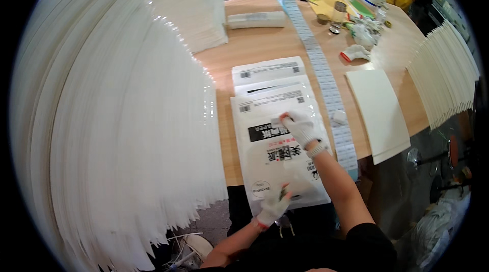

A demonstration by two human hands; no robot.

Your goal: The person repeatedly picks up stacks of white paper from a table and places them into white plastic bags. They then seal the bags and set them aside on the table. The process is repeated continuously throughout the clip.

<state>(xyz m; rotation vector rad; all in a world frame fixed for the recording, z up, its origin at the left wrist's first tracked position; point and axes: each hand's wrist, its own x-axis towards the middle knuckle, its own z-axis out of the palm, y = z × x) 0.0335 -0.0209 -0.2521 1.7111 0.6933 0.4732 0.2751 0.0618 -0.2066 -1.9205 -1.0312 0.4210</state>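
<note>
On the wooden table (265, 47), both gloved hands' grips seemingly pinch the white packet (280, 154).

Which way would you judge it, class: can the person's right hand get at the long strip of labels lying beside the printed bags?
Probably yes: the right hand rests on the top bag, the strip of labels lies just to its right, and nothing stands between them.
</note>
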